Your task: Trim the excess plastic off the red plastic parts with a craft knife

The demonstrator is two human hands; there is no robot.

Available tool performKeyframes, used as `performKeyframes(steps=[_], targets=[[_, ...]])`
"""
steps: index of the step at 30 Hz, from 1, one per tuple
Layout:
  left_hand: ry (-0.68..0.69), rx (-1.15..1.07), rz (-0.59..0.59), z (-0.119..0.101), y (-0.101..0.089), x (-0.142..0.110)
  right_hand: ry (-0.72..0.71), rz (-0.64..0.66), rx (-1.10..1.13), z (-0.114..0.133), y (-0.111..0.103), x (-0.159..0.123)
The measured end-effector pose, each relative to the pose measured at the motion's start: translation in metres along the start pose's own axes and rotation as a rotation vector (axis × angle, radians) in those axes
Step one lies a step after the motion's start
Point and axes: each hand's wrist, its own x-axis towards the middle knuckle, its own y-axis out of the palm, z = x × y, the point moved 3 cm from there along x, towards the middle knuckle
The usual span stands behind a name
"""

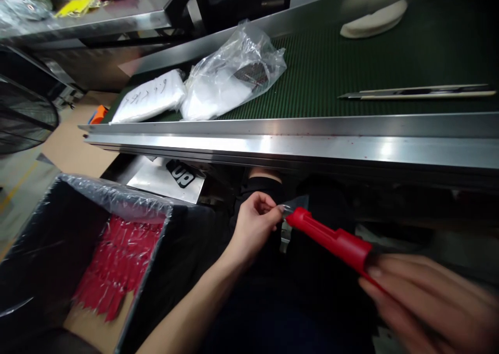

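Head view only. Right hand [424, 302], blurred at lower right, fingers wrapped round the near end of a long red plastic handle-shaped part [331, 238], holding it angled up and leftward. Left hand [253, 226] sits at the far tip of that part, thumb and forefinger pinched narrow on a small clear plastic film or sleeve [294, 204] right at the tip; whether the film is already around the tip or just touching it cannot be told. Both grips sit below the steel rail [296, 146] of the green ribbed conveyor belt [351, 68].

Handling, as a judgement: red part looks rigid, light, smooth moulded plastic, easy to grip anywhere along the shaft; the thick end is the safest hold. Film looks flimsy, slippery, needs a fingertip pinch at an edge.

Left of and below the pinch: black bin lined with clear plastic [113, 198], a pile of similar red parts [113, 265] inside. Above the grips on the belt: two clear plastic bags of white items [202, 86].

Writing: handwritten marks on the left bag, unreadable; white "up" on a black label [181, 174] under the rail.
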Motion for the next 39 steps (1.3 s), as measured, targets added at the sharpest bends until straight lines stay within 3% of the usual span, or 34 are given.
performKeyframes(steps=[5, 11, 14, 16, 18, 21, 24, 27, 30, 32, 34, 37, 39], targets=[[-0.067, -0.080, 0.047, -0.002, 0.006, -0.009, -0.329, 0.156, -0.112, 0.013, 0.010, 0.006], [-0.014, -0.041, 0.027, 0.000, 0.003, -0.013, -0.481, 0.369, -0.293, 0.004, 0.019, 0.005], [0.041, 0.012, 0.029, 0.003, 0.006, -0.018, -0.466, 0.334, -0.249, 0.007, 0.022, 0.010], [0.091, 0.039, 0.010, 0.005, 0.010, -0.024, -0.416, 0.225, -0.198, 0.014, 0.024, 0.013], [0.145, 0.072, -0.017, 0.006, 0.013, -0.032, -0.291, 0.069, -0.158, 0.022, 0.028, 0.013], [0.242, 0.131, -0.063, 0.008, 0.016, -0.040, 0.154, -0.148, -0.082, 0.029, 0.038, 0.005], [0.392, 0.162, -0.105, 0.012, 0.016, -0.045, 0.561, -0.306, 0.181, 0.029, 0.055, -0.010], [0.493, 0.161, -0.127, 0.019, 0.016, -0.045, 0.750, -0.484, 0.493, 0.025, 0.070, -0.023], [0.525, 0.166, -0.162, 0.027, 0.016, -0.045, 0.816, -0.618, 0.682, 0.023, 0.079, -0.031], [0.543, 0.176, -0.167, 0.030, 0.017, -0.046, 0.788, -0.581, 0.705, 0.024, 0.080, -0.032], [0.588, 0.185, -0.126, 0.030, 0.019, -0.050, 0.671, -0.447, 0.549, 0.025, 0.075, -0.027], [0.737, 0.192, -0.048, 0.020, 0.021, -0.059, 0.271, -0.226, 0.188, 0.022, 0.059, -0.012], [0.806, 0.204, -0.072, 0.009, 0.018, -0.064, -0.010, -0.031, 0.100, 0.014, 0.051, -0.004]])
